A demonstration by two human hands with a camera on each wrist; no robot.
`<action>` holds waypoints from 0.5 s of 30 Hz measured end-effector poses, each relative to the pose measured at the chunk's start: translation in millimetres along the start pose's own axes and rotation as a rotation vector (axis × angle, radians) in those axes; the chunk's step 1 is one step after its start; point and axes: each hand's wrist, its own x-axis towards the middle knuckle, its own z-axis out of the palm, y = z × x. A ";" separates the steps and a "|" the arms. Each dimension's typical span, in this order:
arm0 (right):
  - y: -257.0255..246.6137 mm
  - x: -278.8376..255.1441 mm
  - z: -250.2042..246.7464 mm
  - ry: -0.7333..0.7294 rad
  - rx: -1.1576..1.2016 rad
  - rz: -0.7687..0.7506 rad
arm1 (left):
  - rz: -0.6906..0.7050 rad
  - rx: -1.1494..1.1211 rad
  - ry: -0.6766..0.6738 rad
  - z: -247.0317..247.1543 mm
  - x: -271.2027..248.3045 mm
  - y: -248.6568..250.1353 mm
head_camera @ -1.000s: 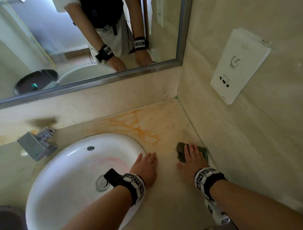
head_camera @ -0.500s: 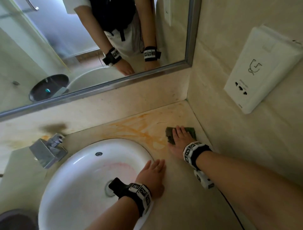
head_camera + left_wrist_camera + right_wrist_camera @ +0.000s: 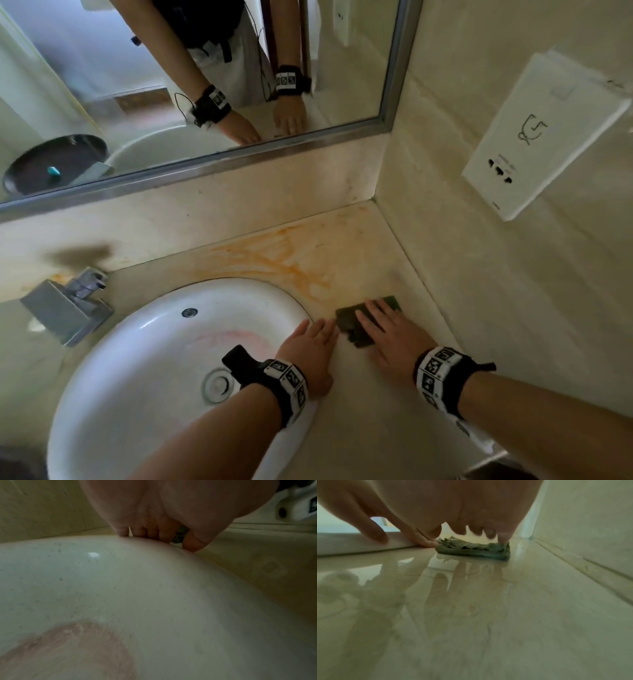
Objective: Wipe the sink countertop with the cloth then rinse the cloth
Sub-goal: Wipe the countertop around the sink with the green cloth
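A dark green cloth lies flat on the beige countertop, just right of the white sink. My right hand presses on the cloth with straight fingers. My left hand rests flat on the sink's right rim with fingers straight, its fingertips almost at the cloth's left edge. Orange stain streaks cover the countertop behind the sink, beyond the cloth.
A chrome tap stands at the sink's left. A mirror runs along the back wall above a low backsplash. A white wall box hangs on the right wall close beside the countertop. The countertop's front edge lies by my right forearm.
My right hand has slid the cloth back toward me and to the left, from near the stain to beside my left hand. The left hand has stayed on the sink rim.
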 end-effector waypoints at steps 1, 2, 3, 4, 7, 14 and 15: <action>-1.4 -4.6 2.5 -0.058 -0.018 -0.013 | 0.014 0.006 -0.007 2.2 -0.2 -1.0; -1.6 -6.4 4.4 -0.115 -0.041 -0.014 | 0.024 0.006 -0.007 2.2 0.5 -2.4; -1.2 -5.7 3.5 -0.144 -0.054 -0.013 | 0.026 0.002 -0.001 1.2 1.6 -4.1; -0.6 -0.8 0.2 -0.152 -0.059 -0.022 | 0.028 -0.011 0.013 -1.3 2.6 -7.1; -2.2 22.4 -14.3 -0.150 -0.101 -0.079 | 0.051 -0.090 0.144 -11.7 2.6 -13.8; -27.7 94.5 -48.6 -0.174 -0.146 -0.226 | 0.011 -0.063 0.198 -15.7 2.0 -24.7; -32.7 103.5 -54.6 -0.175 -0.152 -0.228 | 0.017 -0.063 0.201 -16.1 3.3 -24.9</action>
